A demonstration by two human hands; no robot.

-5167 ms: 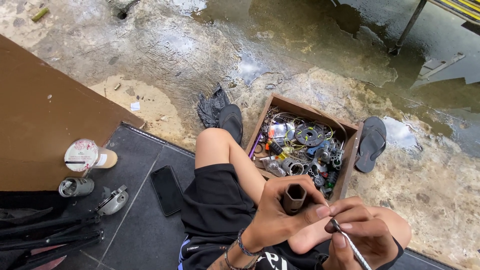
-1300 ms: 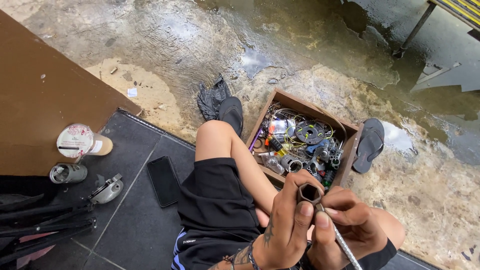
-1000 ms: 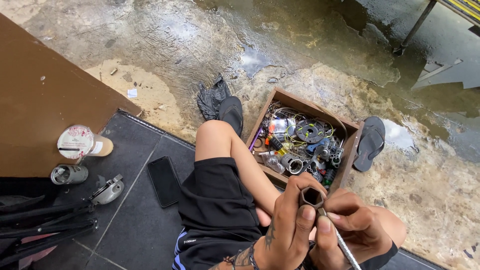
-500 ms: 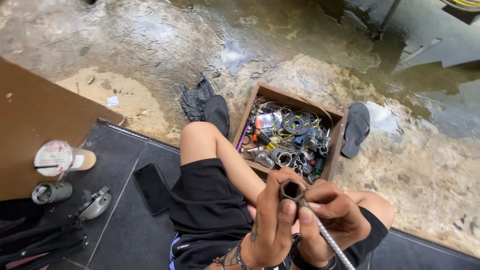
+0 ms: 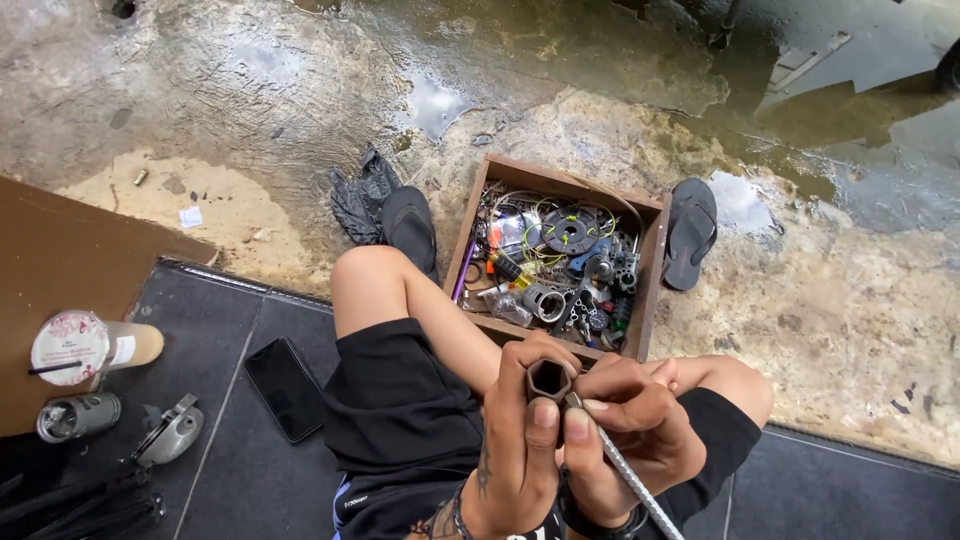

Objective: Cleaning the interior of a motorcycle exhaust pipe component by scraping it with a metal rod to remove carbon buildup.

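Note:
My left hand (image 5: 515, 440) is wrapped around a dark metal tube socket (image 5: 549, 379) with a hexagonal opening that faces up. My right hand (image 5: 630, 430) grips a thin ribbed metal rod (image 5: 630, 478) that runs down to the lower right, its tip touching the side of the socket. Both hands are over my lap, above black shorts. Just beyond them stands a wooden box (image 5: 476, 228) filled with several metal parts, wires and small tools.
A black phone (image 5: 285, 388) lies on the dark tiled step to the left. A lidded drink cup (image 5: 90, 346), a small metal can (image 5: 76, 416) and a metal part (image 5: 168, 433) lie further left beside a brown board (image 5: 70, 270). A loose sandal (image 5: 688, 232) rests on wet concrete.
The view has shifted so the box and ground sit lower and closer. My hands keep hold of the socket and rod, and the rod tip stays against the socket.

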